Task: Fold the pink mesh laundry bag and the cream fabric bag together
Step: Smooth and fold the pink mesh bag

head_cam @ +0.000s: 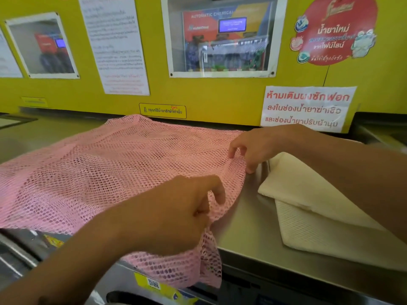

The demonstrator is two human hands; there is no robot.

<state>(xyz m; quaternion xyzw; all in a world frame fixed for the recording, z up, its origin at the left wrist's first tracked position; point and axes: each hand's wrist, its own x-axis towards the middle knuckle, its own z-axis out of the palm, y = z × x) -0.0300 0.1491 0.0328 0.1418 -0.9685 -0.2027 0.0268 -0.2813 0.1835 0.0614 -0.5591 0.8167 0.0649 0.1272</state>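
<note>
Behind pink mesh bag [114, 172]: "AUTOMATIC CHEMICAL" [211, 14].

A stainless steel top [246, 221] is stretched across the middle of the frame. The pink mesh laundry bag [99, 168] is spread flat over its left and centre, one corner draped off the front edge. The cream fabric bag [308, 208] is laid folded at right, apart from it.

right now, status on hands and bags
Left hand and right hand pinch pink bag's right edge. Cream bag lies apart, right, untouched. Nothing in the way.
</note>
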